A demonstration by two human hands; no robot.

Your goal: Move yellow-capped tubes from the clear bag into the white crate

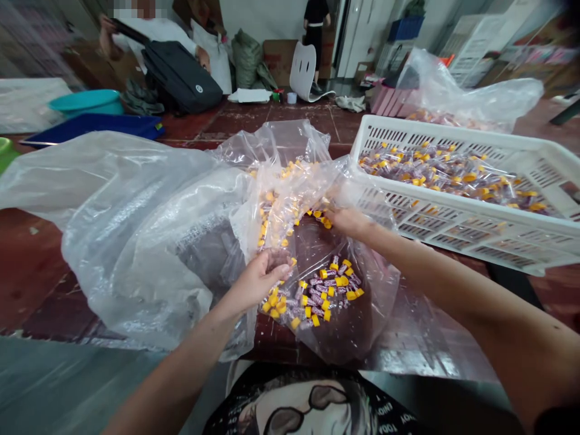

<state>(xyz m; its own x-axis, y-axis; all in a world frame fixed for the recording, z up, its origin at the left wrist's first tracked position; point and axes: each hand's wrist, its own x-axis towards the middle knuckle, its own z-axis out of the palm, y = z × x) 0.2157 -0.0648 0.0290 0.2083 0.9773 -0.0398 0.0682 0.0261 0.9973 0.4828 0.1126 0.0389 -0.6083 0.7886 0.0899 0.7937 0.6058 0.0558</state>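
Observation:
A clear plastic bag [344, 320] lies open in front of me with several small yellow-capped tubes [324, 290] in its bottom. My left hand [260, 281] is closed on the near edge of the bag's mouth. My right hand [347, 219] grips the far edge of the same bag, close to the white crate [453, 226]; its fingers are partly hidden by plastic. More yellow-capped tubes [276, 205] show through the crumpled film between my hands.
The white slotted crate at right holds many of the same tubes [448, 172]. A big crumpled clear sheet [122, 211] covers the left. Behind are a blue tray [90, 127], a teal basin [86, 99], a black bag [181, 75] and two people.

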